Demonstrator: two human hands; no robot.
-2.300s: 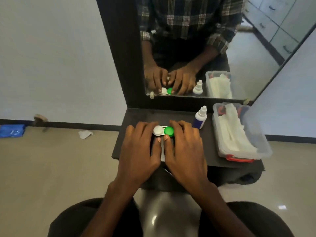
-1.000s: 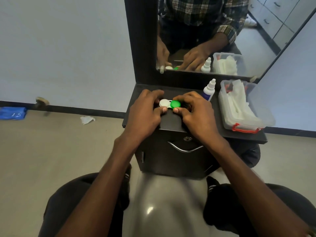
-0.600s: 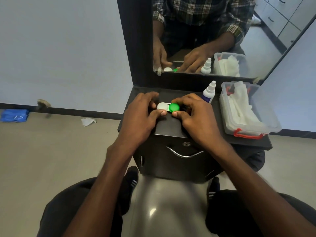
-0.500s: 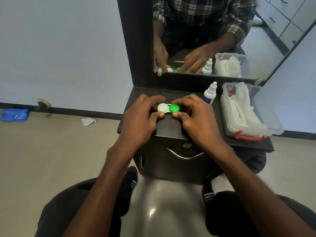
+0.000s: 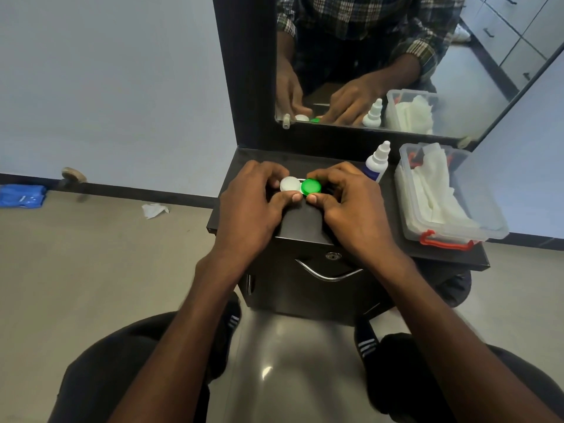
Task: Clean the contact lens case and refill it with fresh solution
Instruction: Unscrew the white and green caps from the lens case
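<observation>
Two hands, left (image 5: 244, 209) and right (image 5: 354, 209), pinch the case (image 5: 300, 186) between their fingertips above the cabinet. Judged light, rigid, smooth: grip each cap's rim to unscrew.

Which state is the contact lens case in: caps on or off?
Caps on: the white cap and green cap both sit on the contact lens case, held between left hand and right hand.

left hand (image 5: 247, 206): you've curled it from flat to pinching the white cap (image 5: 290, 184)
right hand (image 5: 351, 206): likewise, now on the green cap (image 5: 311, 186)
</observation>
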